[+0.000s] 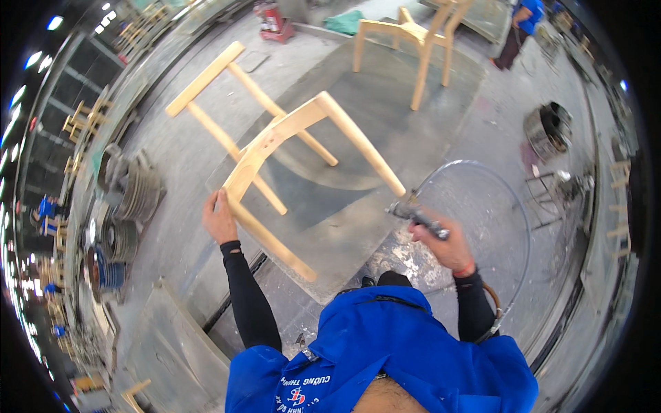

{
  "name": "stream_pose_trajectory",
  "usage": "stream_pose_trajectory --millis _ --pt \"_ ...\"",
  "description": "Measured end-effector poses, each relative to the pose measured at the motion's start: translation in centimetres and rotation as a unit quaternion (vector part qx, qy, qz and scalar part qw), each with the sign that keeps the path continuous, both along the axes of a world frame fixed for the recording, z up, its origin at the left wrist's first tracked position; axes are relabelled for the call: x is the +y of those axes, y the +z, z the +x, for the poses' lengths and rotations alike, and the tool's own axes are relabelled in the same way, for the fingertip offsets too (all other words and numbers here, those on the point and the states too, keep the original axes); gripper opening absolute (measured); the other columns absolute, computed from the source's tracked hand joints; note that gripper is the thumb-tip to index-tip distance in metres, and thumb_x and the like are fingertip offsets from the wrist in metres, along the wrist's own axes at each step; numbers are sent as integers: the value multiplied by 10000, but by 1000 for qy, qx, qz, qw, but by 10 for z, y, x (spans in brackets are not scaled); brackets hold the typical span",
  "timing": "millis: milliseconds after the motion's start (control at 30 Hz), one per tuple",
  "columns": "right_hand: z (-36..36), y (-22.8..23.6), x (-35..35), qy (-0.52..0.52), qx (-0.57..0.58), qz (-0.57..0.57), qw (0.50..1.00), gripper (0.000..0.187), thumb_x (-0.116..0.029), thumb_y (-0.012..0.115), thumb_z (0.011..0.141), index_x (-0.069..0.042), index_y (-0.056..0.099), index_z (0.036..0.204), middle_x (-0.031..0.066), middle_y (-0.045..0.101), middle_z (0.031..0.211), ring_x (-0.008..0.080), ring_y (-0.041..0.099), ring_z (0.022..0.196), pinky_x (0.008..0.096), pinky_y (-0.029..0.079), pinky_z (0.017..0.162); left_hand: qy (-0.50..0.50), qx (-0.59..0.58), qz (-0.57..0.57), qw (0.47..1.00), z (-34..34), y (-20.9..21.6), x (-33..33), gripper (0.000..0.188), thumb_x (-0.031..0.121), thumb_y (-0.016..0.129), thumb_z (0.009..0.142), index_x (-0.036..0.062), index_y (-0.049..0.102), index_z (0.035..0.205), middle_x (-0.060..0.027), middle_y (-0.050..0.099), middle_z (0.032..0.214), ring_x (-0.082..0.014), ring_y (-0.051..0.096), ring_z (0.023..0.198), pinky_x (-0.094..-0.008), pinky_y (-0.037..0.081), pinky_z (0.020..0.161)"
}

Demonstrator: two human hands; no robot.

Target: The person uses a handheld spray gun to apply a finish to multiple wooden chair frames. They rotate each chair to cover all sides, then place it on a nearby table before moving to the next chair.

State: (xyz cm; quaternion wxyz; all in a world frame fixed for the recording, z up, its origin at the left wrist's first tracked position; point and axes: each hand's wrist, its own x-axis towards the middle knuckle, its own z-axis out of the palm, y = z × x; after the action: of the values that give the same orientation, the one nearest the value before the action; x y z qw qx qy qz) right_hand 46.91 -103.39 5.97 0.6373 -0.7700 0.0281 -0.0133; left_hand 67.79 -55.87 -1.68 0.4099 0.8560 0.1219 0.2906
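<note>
Furniture workshop, stained concrete floor (482,124), unfinished wooden chair frame (289,151) held tilted, finished bare chair (413,41) behind, hose-fed spray gun (420,217), stacked parts (131,206) along the left wall

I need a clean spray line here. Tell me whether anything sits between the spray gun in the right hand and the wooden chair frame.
Nothing visible does. The right hand holds the spray gun with its nozzle close to the tip of one leg of the wooden chair frame; the gap between them is open. The left hand grips the frame on its far side.
</note>
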Motion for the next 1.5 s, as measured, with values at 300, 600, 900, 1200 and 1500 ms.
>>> stream_pose_trajectory --millis 300,600,900,1200,1500 --pt "-59 95 -100 -168 49 36 984 478 -313 641 1034 27 627 1370 94 721 930 106 655 721 203 410 468 56 -57 -71 994 -8 -9 -34 307 242 706 1009 -33 690 1146 -127 720 1084 -220 683 975 -362 547 891" --pt "-65 49 -223 -107 283 -71 951 434 -327 649 1030 35 668 1268 85 715 877 106 659 669 212 412 438 103 -65 12 992 -20 0 -57 290 246 710 1003 -22 705 1113 -131 729 1060 -236 682 935 -372 540 874" --pt "34 86 -309 2 108 127 986 550 -369 688 1007 51 615 1354 118 724 907 116 675 705 203 412 446 214 -47 63 974 -30 -18 -68 297 246 763 942 -33 719 1035 -131 731 969 -243 674 898 -393 529 849" --pt "116 89 -357 43 31 165 985 781 -519 701 968 86 526 1430 150 717 956 142 655 701 203 399 436 261 63 152 951 -61 -12 -102 402 283 844 850 -6 708 1094 -162 722 1060 -290 680 957 -404 529 898" --pt "123 24 -357 62 179 53 980 534 -418 574 1071 -39 555 1447 82 706 972 129 664 749 222 392 445 205 158 -285 923 -173 -100 -175 426 58 859 699 -10 642 1060 -73 707 985 -161 660 866 -344 560 789"
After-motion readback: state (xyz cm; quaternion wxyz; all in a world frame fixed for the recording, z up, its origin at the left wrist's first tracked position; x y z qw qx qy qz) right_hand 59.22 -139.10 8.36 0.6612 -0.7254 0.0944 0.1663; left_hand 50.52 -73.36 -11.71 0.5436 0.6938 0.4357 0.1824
